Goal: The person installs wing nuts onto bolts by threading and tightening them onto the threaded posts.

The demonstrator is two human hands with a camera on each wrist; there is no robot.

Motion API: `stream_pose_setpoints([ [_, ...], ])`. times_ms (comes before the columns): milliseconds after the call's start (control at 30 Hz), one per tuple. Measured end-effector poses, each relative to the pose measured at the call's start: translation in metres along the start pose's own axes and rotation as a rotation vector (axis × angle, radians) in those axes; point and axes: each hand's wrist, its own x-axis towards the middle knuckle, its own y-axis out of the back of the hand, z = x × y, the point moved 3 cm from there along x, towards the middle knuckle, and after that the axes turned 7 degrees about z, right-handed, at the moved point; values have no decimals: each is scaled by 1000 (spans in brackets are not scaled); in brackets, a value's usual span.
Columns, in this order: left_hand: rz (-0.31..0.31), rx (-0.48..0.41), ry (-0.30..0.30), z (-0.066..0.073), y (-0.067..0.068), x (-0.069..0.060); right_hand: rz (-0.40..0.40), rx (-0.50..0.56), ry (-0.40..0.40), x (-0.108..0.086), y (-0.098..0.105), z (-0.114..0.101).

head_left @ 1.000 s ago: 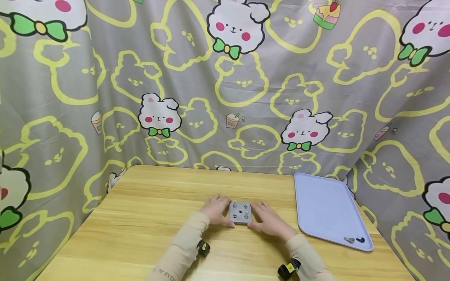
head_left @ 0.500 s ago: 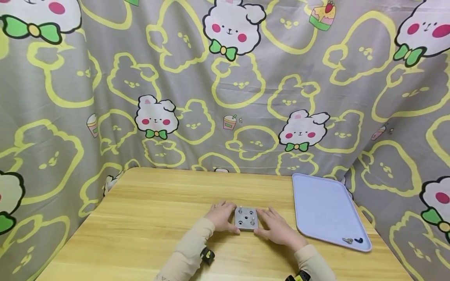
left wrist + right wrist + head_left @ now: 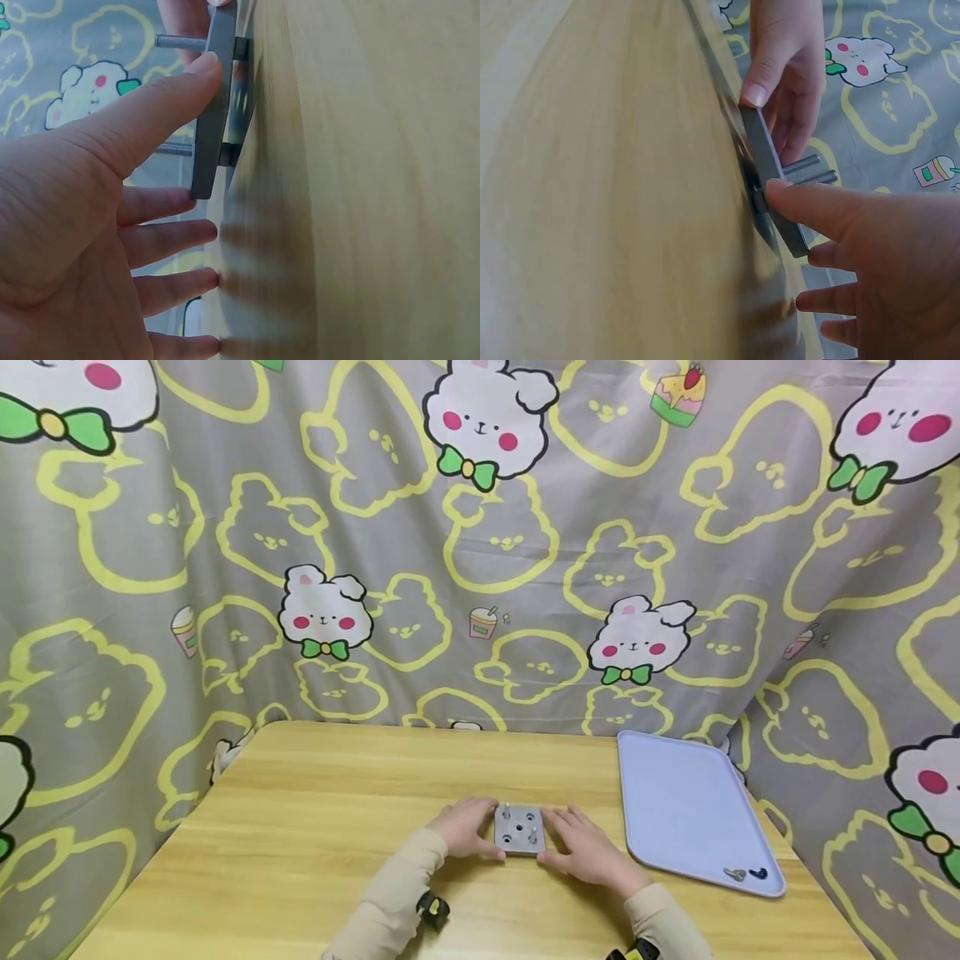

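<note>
A square grey metal plate (image 3: 521,847) with several holes lies flat near the middle of the wooden table. Two bolts stand up through it at opposite corners; in the left wrist view one threaded shank (image 3: 180,42) points upward, and a bolt head (image 3: 241,49) sits under the plate. Those heads hold the plate slightly off the tabletop; whether they touch it, I cannot tell. My left hand (image 3: 461,828) pinches the left edge between thumb and forefinger. On the opposite edge, my right hand (image 3: 588,852) holds it likewise, its thumb (image 3: 817,208) at the near corner.
A pale blue tray (image 3: 678,802) lies on the table's right side. Near its front corner are a small brass-grey piece (image 3: 735,875) and a small black piece (image 3: 758,873), too small to identify. A patterned curtain (image 3: 420,693) hangs behind the table (image 3: 337,777).
Both hands have shifted the plate a little to the right and toward me, mostly in the first half second. Their grip on its edges looks the same. The head view has turned slightly.
</note>
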Motion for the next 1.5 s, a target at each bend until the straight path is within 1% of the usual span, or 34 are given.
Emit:
stream_pose_setpoints([
  [133, 8, 7, 11, -4, -2, -1, 3, 21, 8, 0, 11, -1],
  [300, 23, -5, 15, -6, 2, 1, 43, 40, 25, 3, 39, 7],
  [400, 25, -24, 10, -6, 4, 3, 69, 56, 22, 1, 60, 16],
  [533, 25, -31, 8, -7, 4, 4, 81, 79, 3, -3, 86, 30],
  [633, 25, -18, 9, -6, 5, 4, 82, 73, -23, -9, 100, 42],
  [767, 23, -26, -11, 2, 8, 5, 117, 46, -73, -23, 114, 66],
  [900, 16, -33, -12, 9, 8, 6, 163, 2, -100, -42, 120, 95],
  [1000, 12, -27, -4, 9, 5, 7, 182, -31, -116, -57, 120, 115],
  [1100, 9, -23, -3, 9, 4, 8, 203, -55, -123, -71, 120, 131],
  [1233, 11, -9, -5, 8, 1, 8, 236, -90, -136, -89, 118, 146],
  [1333, 16, 8, -9, 6, -2, 7, 264, -116, -153, -98, 118, 156],
  [1400, 19, 18, -9, 5, -3, 5, 266, -128, -172, -102, 119, 163],
  [1500, 25, 17, -5, 2, -3, 2, 244, -151, -201, -104, 121, 170],
])
